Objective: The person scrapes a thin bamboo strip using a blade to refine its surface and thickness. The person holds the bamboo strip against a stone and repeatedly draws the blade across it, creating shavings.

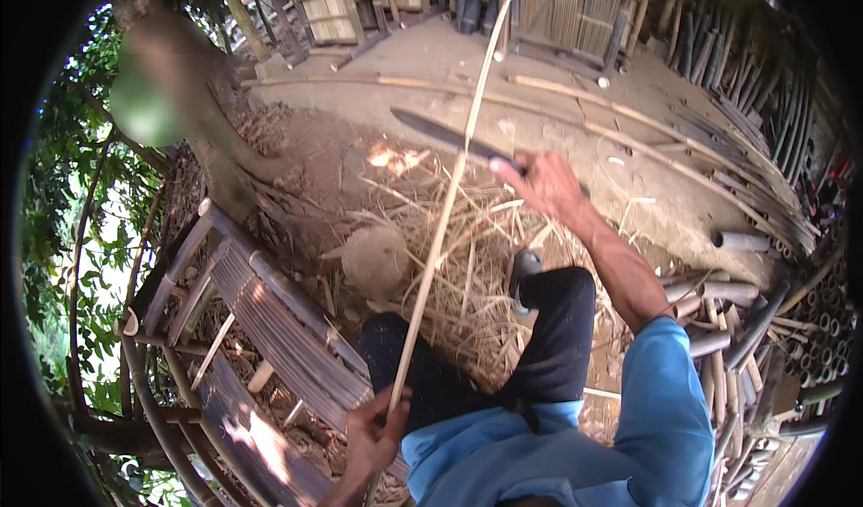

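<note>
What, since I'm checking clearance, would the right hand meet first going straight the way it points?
Likely the pale strip, ahead of the right hand and crossing its knife blade in view; depth is unclear.

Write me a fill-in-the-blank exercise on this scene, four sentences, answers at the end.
1. The person's right grip holds a machete by its ____.
2. A long bamboo strip runs from the person's left grip and crosses the machete's ____.
3. The person's shirt is ____.
4. The slatted bamboo bench is on the person's ____ side.

Missing words: handle; blade; blue; left.
</note>
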### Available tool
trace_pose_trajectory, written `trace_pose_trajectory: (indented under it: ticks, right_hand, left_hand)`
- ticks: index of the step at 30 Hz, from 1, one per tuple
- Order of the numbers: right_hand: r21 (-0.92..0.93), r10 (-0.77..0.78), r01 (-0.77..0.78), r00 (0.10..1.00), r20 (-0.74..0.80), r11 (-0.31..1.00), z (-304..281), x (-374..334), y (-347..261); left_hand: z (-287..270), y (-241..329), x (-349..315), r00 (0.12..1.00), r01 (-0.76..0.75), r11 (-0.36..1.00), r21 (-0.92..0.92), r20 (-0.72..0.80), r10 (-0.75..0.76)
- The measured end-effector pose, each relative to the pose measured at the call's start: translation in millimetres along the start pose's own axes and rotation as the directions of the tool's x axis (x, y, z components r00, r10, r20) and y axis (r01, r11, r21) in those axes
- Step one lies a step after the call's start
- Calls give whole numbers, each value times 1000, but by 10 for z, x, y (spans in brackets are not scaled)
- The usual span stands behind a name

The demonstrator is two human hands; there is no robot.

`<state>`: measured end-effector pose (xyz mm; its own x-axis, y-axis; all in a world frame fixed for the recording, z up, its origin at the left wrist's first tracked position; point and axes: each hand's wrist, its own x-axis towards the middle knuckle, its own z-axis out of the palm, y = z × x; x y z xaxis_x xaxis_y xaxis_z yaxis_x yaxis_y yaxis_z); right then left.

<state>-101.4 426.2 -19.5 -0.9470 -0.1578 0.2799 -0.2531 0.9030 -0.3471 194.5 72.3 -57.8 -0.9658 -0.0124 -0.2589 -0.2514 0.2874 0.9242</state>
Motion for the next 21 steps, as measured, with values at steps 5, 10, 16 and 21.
trace_pose_trajectory:
  ticks: [5, 10, 16, 21]
  right_hand:
    - [29, -22, 19, 994, 106, 999, 5, 64, 35]
    - [-32, 455, -475, 859, -236, 879, -513, 684, 1717]
    - [92, 377, -369, 922, -94, 925, -175, 275, 727]
    - [146, -57, 36, 988, 143, 989, 555, -844, -510]
  left_hand:
    - [-297, -237, -450, 998, 64, 998, -5, -28, -64]
    - [-400, -526, -832, 996, 14, 996, -93, 91, -6]
    - [-350, -93, -79, 994, 90, 995, -34, 57, -88]
    - [258, 241, 1093, 967, -247, 969, -18, 62, 248]
